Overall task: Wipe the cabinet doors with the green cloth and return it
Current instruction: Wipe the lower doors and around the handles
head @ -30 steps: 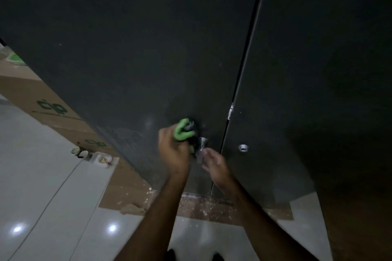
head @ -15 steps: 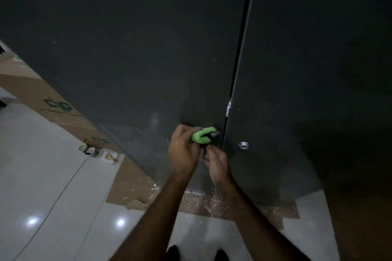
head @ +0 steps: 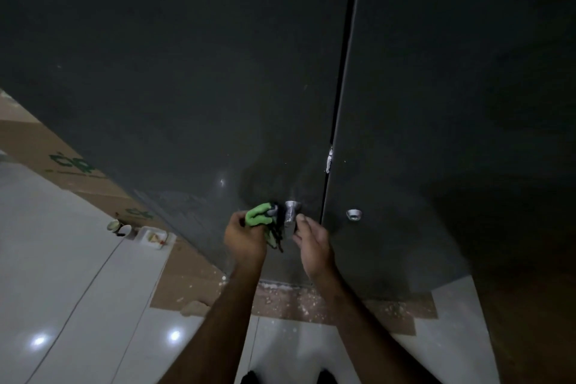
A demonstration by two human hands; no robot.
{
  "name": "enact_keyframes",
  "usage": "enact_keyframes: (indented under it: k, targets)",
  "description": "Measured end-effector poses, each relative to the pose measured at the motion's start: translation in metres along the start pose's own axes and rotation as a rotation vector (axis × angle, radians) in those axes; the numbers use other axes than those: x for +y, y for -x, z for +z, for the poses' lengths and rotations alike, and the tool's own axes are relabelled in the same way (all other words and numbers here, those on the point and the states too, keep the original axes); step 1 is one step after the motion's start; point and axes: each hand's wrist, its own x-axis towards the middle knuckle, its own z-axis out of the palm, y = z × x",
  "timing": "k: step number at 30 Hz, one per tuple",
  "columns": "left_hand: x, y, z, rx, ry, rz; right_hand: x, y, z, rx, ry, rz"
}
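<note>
Two tall dark grey cabinet doors fill the view: the left door (head: 187,87) and the right door (head: 452,103), split by a narrow black gap. My left hand (head: 244,238) grips the bunched green cloth (head: 258,217), with dark threads hanging from it, against the left door just left of a round metal knob (head: 292,210). My right hand (head: 313,243) is at that knob, its fingertips touching the knob's lower side. A second metal knob (head: 354,214) sits on the right door.
Brown cardboard sheeting (head: 71,165) with green print covers the floor along the doors' base. Small cups (head: 118,227) and a white tray (head: 154,235) lie on it at left. Glossy white floor tiles (head: 62,290) spread below. A white smear (head: 328,160) marks the door edge.
My left hand moved the cloth off the knob to its left side, uncovering the knob. My right hand shifted slightly right and stays at the knob. The view dipped a little.
</note>
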Motion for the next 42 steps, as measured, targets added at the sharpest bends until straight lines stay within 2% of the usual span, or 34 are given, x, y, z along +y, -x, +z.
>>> enact_keyframes:
  k: [1,3,7,10,12,14,18,21,25,30,33,38,42]
  targets:
    - [-0.004,-0.004,-0.001,-0.013,0.02,-0.064,0.002,0.002,0.0,-0.018,0.059,-0.047]
    - [-0.003,-0.009,-0.004,-0.04,0.057,-0.035,0.004,0.004,-0.001,-0.036,0.14,-0.143]
    - [0.01,-0.01,-0.007,-0.118,0.1,0.265,0.007,0.006,-0.002,0.002,0.217,-0.231]
    - [-0.003,-0.008,-0.005,-0.174,0.066,0.338,0.014,0.005,-0.001,0.081,0.197,-0.234]
    - [-0.015,-0.004,-0.003,-0.223,0.115,0.384,0.018,0.002,-0.001,0.094,0.217,-0.3]
    - [-0.016,-0.004,-0.001,-0.264,0.173,0.514,0.02,-0.002,0.0,0.11,0.208,-0.358]
    - [-0.018,-0.009,0.007,-0.367,0.016,0.833,0.029,-0.007,0.001,0.12,0.133,-0.444]
    - [-0.045,-0.007,0.009,-0.328,0.072,0.892,0.043,-0.014,-0.002,0.111,0.091,-0.544]
    - [-0.07,0.004,0.022,-0.245,0.26,0.847,0.059,-0.019,-0.005,0.093,0.05,-0.647]
    - [-0.067,-0.012,0.038,-0.18,0.243,1.116,0.066,-0.038,-0.017,0.081,0.086,-0.798]
    - [-0.093,-0.019,0.046,-0.104,0.283,1.252,0.074,-0.047,-0.018,0.086,0.113,-0.925]
    - [-0.131,-0.037,0.062,-0.07,0.329,1.279,0.102,-0.066,-0.015,0.122,0.145,-1.145]
    - [-0.111,-0.036,0.057,0.045,0.286,1.366,0.11,-0.064,-0.007,0.111,0.15,-1.228]
